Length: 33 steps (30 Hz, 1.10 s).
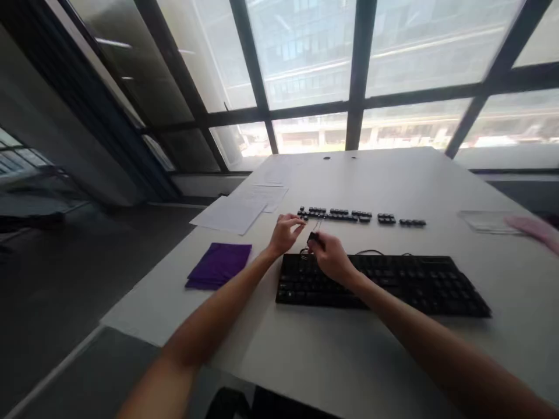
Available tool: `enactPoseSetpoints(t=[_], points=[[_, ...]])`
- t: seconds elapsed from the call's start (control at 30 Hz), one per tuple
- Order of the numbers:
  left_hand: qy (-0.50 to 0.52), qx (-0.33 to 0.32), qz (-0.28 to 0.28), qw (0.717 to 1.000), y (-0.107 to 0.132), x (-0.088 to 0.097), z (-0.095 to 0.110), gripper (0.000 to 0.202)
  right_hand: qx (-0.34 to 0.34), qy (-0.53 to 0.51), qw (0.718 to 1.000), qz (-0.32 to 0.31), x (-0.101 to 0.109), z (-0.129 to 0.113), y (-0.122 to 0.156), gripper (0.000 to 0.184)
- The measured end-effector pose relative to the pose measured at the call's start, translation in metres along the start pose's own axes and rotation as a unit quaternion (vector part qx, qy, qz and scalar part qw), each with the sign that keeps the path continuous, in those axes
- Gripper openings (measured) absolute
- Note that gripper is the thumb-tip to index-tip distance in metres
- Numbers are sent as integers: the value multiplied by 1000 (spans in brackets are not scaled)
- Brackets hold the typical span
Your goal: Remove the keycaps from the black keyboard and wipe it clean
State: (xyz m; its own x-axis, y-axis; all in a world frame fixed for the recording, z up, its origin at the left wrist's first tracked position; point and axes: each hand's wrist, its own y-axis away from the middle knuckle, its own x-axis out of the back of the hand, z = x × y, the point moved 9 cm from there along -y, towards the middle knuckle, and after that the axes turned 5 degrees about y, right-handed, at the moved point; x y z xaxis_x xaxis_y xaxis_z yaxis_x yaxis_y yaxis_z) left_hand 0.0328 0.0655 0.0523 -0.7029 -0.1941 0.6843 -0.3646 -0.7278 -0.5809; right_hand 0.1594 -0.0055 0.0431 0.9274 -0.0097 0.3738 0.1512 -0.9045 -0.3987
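Observation:
My right hand (331,256) grips a keycap puller (312,237) by its dark handle, with thin wires showing at the handle. It is above the left part of a black keyboard (414,279). To its left, my left hand (285,234) hovers over the table with thumb and forefinger tips nearly together; whether something small is between them cannot be made out. Just beyond the hands, loose black keycaps (340,216) lie in rows, the nearest ones close to the left fingertips. Part of the keyboard's left side is hidden behind my right hand.
A folded purple cloth (220,265) lies left of my left forearm. Papers (231,214) are spread along the white table's (393,180) left edge. On the right, a clear flat item (487,221) lies near a blurred pink thing (530,227). A cable (370,251) runs behind the keyboard.

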Motion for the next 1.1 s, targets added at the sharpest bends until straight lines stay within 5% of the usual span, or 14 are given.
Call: enactPoseSetpoints(t=[0.3,0.53,0.9,1.1], points=[[32,17,-96,995,68,4,29,12,29,28,995,-86,-28,-5,21,19],[45,15,-97,994,67,1,30,10,49,48,997,-46,-16,-13,17,20],[71,24,-102,992,66,7,32,16,161,169,965,-120,-37,-29,36,16],[154,5,-227,962,69,13,53,10,75,87,990,-78,-24,-11,29,16]])
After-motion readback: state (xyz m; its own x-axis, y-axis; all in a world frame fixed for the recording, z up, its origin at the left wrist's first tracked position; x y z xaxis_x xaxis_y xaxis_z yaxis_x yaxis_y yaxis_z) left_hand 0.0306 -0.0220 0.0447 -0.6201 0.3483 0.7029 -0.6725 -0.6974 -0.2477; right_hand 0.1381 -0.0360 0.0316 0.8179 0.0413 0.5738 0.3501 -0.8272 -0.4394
